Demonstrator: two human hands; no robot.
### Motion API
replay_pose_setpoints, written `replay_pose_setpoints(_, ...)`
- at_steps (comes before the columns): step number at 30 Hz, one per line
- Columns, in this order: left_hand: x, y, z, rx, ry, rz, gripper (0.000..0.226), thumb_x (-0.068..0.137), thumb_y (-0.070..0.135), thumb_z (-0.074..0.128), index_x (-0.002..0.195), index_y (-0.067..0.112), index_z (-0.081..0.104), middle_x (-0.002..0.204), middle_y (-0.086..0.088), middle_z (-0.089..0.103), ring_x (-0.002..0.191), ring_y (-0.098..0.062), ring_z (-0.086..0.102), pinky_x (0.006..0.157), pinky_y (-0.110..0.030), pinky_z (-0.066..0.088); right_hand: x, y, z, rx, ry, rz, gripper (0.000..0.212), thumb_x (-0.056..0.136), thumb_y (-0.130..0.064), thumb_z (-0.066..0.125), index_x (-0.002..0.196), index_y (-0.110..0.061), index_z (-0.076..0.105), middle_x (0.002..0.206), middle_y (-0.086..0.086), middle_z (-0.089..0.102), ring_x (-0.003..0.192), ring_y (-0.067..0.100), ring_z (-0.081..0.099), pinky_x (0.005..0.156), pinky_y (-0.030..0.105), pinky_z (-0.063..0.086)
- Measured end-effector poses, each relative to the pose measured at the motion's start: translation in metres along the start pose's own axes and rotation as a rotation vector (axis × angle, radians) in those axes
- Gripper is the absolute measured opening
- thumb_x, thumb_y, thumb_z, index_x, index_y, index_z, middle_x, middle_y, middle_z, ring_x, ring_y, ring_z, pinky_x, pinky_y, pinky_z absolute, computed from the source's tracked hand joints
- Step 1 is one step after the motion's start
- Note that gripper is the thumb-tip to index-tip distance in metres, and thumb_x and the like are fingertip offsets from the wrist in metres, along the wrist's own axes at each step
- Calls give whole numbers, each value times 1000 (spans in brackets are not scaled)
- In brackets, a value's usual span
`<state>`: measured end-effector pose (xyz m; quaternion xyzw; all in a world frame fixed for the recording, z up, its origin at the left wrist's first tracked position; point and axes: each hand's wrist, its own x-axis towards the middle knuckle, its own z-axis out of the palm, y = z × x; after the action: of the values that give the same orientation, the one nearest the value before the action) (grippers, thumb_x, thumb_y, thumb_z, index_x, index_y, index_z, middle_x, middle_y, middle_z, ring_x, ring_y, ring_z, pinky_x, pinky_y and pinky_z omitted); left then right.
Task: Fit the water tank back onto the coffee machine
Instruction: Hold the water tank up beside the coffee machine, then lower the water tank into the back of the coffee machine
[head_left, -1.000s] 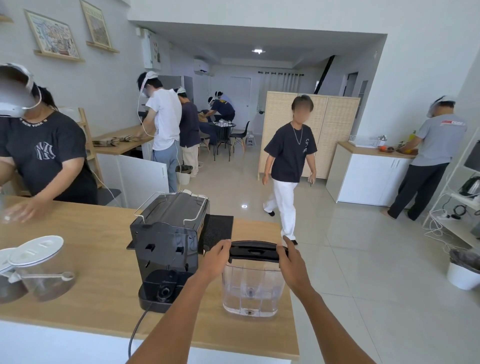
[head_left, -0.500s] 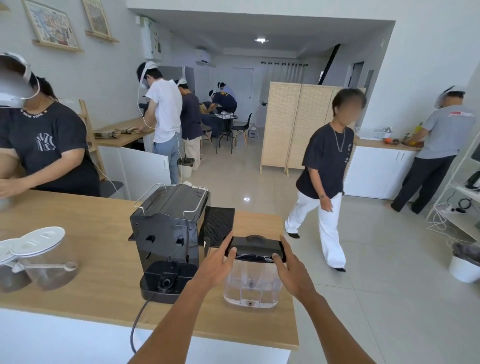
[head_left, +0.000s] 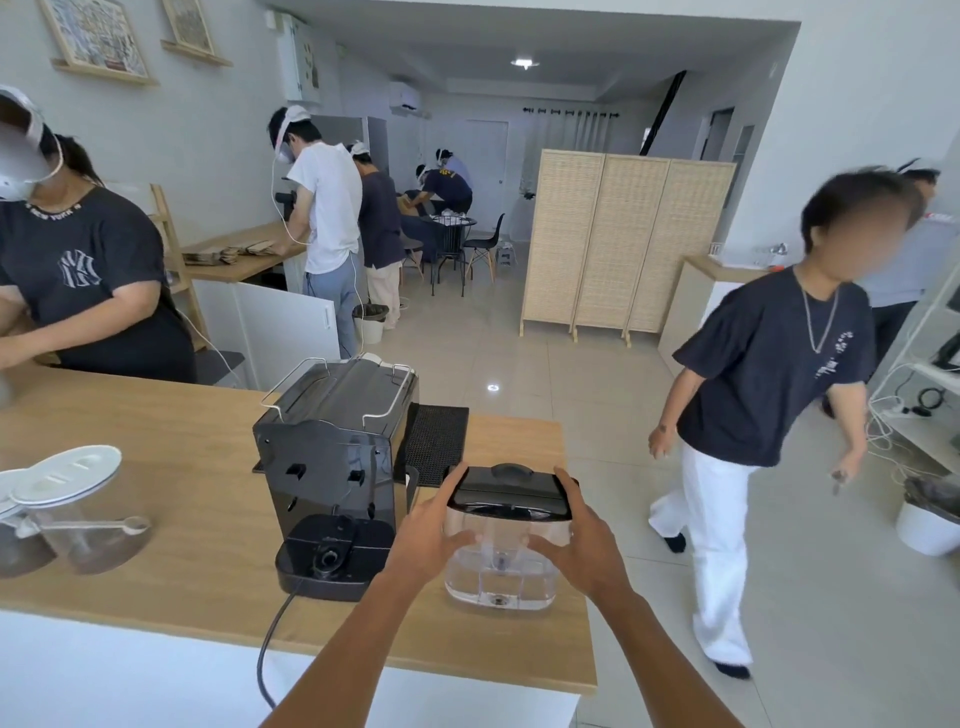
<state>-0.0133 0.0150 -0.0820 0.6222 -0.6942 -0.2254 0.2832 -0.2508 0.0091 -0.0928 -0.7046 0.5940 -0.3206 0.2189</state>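
Right, nearby clutter: a clear lidded jar (head_left: 72, 512) with a scoop across its front sits far left on the counter (head_left: 171, 467), well apart from the machine; a black ribbed mat (head_left: 435, 441) lies behind the tank, beside the machine's right flank.
Water tank: clear water tank (head_left: 503, 561) with a black lid stands upright on the counter, just right of the black coffee machine (head_left: 332, 467), not mounted on it.
Hands: left hand (head_left: 431, 540) and right hand (head_left: 584, 540) flank the tank, fingers spread around its sides and lid edge, thumbs crossing the clear front.
Machine: its rear faces the viewer, empty dock at its base, power cord (head_left: 270, 644) dropping over the near edge.
Surface: light wooden top on a white base.
Room: pale tiled floor, white walls, a folding rattan screen (head_left: 623, 244) farther back.
Edges: the tank sits near the counter's right end and close to the near edge.
Open space: a passer-by in a dark shirt and white trousers (head_left: 753, 415) occupies the aisle right of the counter; another person (head_left: 78, 280) works at the counter's far left.
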Motion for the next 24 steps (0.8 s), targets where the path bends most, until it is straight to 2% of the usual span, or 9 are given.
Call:
replay_pose_setpoints(2, 0, 1, -2, -34, -8, 19, 104, 80, 38, 79, 160, 35, 11, 62, 0, 51, 49, -4, 35, 60, -27, 40, 1, 0, 1, 8, 8, -11, 106, 76, -52, 81, 158, -42, 15, 137, -4, 62, 92, 16, 60, 82, 29, 50)
replay_pose_setpoints(3, 0, 1, -3, -55, -9, 26, 103, 80, 39, 79, 159, 35, 13, 63, -5, 53, 48, -4, 34, 59, -30, 40, 2, 0, 1, 14, 15, -18, 105, 76, -51, 81, 158, -41, 16, 136, -5, 63, 92, 15, 60, 80, 27, 48)
replay_pose_setpoints(6, 1, 3, -5, -71, 4, 23, 103, 79, 38, 80, 159, 34, 16, 60, -6, 53, 46, -4, 32, 65, -42, 44, 4, 1, 2, 33, 36, -24, 104, 76, -47, 83, 157, -41, 19, 134, -6, 64, 75, -2, 48, 78, 23, 44)
replay_pose_setpoints(10, 0, 3, -5, -90, 6, -2, 102, 78, 31, 81, 159, 35, 18, 82, -19, 69, 56, -10, 49, 73, -32, 47, 0, -3, 4, 48, 54, -23, 103, 76, -41, 85, 158, -36, 22, 139, -4, 62, 77, 0, 46, 82, 23, 46)
replay_pose_setpoints(13, -2, 3, -13, -114, 21, 17, 101, 78, 32, 81, 158, 37, 20, 58, 1, 47, 53, -12, 40, 59, -20, 40, -4, -12, 4, 41, 79, -34, 102, 78, -40, 84, 158, -35, 21, 136, -3, 63, 74, 2, 46, 78, 24, 49)
replay_pose_setpoints(16, -5, 4, -29, -112, 65, 43, 99, 79, 30, 81, 156, 43, 20, 59, 1, 42, 54, -13, 36, 54, -17, 40, -6, -27, -2, 22, 117, -61, 101, 77, -43, 83, 158, -36, 22, 129, -4, 65, 68, 2, 46, 72, 26, 51)
replay_pose_setpoints(19, -7, 6, -47, -115, 108, 54, 97, 81, 27, 81, 151, 53, 19, 66, -11, 52, 57, -10, 38, 66, -30, 48, -4, -48, -11, 14, 142, -94, 101, 76, -43, 84, 158, -33, 25, 125, -3, 67, 66, 8, 47, 69, 26, 51)
replay_pose_setpoints(21, -10, 9, -62, -128, 130, 64, 97, 81, 26, 81, 155, 46, 22, 76, -22, 61, 55, -11, 41, 68, -37, 55, -3, -64, -17, 11, 150, -113, 101, 76, -44, 84, 158, -33, 26, 121, -4, 68, 62, 6, 46, 68, 25, 49)
replay_pose_setpoints(24, -17, 9, -85, -143, 154, 79, 95, 82, 27, 81, 156, 41, 25, 81, -16, 60, 60, -19, 46, 72, -36, 57, -2, -87, -22, 21, 154, -129, 101, 75, -48, 84, 157, -35, 26, 108, -5, 68, 58, 1, 44, 64, 21, 44)
